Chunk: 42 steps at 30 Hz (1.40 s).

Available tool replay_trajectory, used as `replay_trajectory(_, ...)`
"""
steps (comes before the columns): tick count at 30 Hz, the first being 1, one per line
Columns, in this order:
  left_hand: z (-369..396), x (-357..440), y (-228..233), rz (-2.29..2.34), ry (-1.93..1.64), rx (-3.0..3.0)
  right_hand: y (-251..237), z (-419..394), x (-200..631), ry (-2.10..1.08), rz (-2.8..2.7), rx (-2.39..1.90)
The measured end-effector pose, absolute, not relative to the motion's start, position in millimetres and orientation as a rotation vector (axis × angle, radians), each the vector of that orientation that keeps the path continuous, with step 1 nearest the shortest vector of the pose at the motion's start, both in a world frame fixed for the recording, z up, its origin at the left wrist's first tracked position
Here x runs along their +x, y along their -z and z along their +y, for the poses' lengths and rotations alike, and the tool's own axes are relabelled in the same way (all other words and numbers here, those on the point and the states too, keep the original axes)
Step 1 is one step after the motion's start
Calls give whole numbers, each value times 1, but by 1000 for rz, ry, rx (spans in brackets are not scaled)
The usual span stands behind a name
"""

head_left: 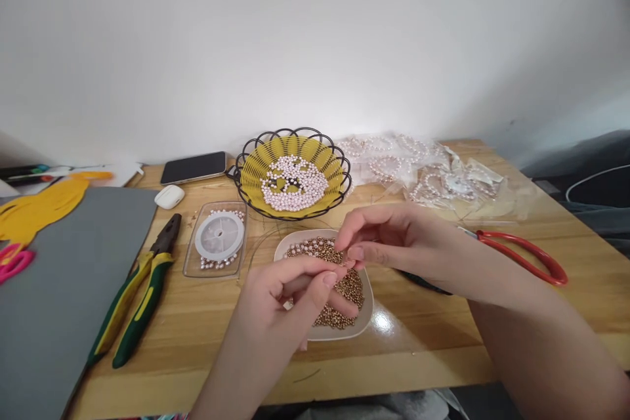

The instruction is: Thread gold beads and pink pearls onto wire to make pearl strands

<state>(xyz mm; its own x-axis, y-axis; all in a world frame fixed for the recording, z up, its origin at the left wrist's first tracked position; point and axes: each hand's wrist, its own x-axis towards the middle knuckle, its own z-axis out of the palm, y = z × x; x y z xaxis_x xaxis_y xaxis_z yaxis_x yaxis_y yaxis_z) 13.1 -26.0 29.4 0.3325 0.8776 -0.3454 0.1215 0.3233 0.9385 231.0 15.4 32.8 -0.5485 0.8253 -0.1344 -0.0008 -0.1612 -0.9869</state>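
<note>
Two hands, left hand and right hand, pinch closed on a tiny bead directly above the dish of beads; beads are likely light, hard, slippery: pinch at the sides.

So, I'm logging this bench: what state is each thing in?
Left hand: pinched over dish.
Right hand: pinched, fingertips meeting left.
Dish: part-filled, gold beads.
Basket: holds pearls.
Pliers: shut, flat.
Phone: screen dark.
Scissors: lying flat, blades hidden.
Spool box: open.
</note>
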Motion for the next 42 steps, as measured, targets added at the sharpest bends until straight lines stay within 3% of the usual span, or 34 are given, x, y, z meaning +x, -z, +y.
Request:
replay_trajectory(5, -22, 6, -28, 1187, -629, 1263, -23, 12, 236, -1823, -1686, -1027)
replay_trajectory(11, -13, -2, -34, 1096, -503, 1524, -17, 6, 228, -1627, -1810, -988)
replay_trajectory(19, -11, -9, -34, 1025, -454, 1780, -12, -2, 222, -2134, -1590, -782)
replay_trajectory(32, -28, -14, -8, 911, -861, 2340, -21, -21, 224, -1801, -1908, -1201)
replay_trajectory(42, -36, -5, -9, 1063, -1129, 2141, -22, -25, 222, -1725, -1889, -1233)
